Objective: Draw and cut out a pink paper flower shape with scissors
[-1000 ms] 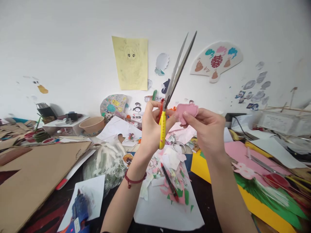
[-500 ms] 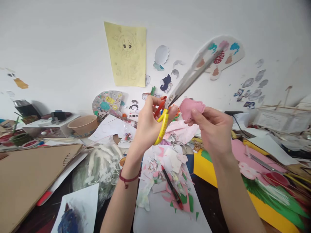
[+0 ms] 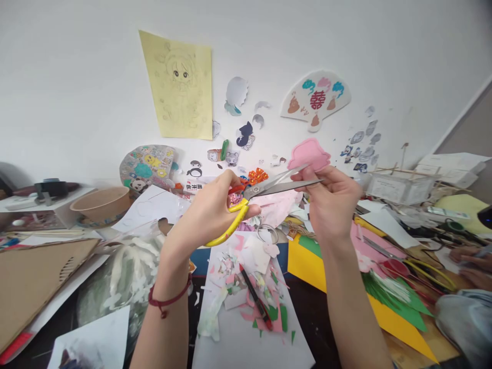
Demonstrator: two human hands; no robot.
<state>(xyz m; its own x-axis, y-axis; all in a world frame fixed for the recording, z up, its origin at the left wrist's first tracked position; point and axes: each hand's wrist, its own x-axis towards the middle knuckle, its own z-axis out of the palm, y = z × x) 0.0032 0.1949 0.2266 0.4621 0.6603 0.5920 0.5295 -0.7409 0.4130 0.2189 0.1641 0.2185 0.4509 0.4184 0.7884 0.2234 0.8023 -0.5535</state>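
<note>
"Over a dark worktable (image 3: 307,297), a white paper sheet (image 3: 238,353) bears pink, green and white scraps (image 3: 284,318) and a slim black-and-red pen (image 3: 257,300). And the hands?"

"Both occupied, and apart from each other. The left hand (image 3: 215,202) is closed around long-bladed steel scissors (image 3: 252,191), one handle yellow, one red. The right hand (image 3: 336,200) pinches a rounded, wavy-edged pink piece (image 3: 309,152), perhaps felt or paper, by its lower edge, held up off the table."

"What has changed?"

"Half a second ago the blades slanted up toward the wall, above the piece. They have swung down to the right and stand parted, one tip at the piece's lower edge, the other across the right thumb. The view has turned right as well, bringing in what looks like another person's hand (image 3: 472,264) above a grey sleeve (image 3: 467,328)."

"Meaning?"

"Scissors and piece are now lined up, by all appearances, at the piece's margin. Whether steel touches it is hard to tell."

"And beyond?"

"A white wall (image 3: 269,31), carrying a yellow paper sheet (image 3: 184,115) with a pencilled figure and, farther right, a white fan-shaped cutout (image 3: 300,114) with a red character."
</note>
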